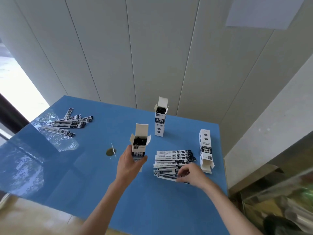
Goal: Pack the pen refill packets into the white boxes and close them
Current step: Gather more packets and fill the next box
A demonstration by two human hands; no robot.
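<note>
My left hand point(129, 162) grips a white box point(140, 143) upright on the blue table point(94, 175); its top flaps are open and dark packets fill it. To its right, my right hand point(191, 174) rests on the near end of a fanned pile of pen refill packets point(174, 158), fingers pinching the nearest packet. A second open white box point(160, 119) stands farther back, also filled. A third white box point(205, 150) lies at the right with its open end towards me. More refill packets point(71, 124) lie scattered at the far left.
A small round hole point(110, 152) with a white strip across it sits in the tabletop left of the held box. Grey panelled walls enclose the table behind and at the right. Clutter lies beyond the table's right edge.
</note>
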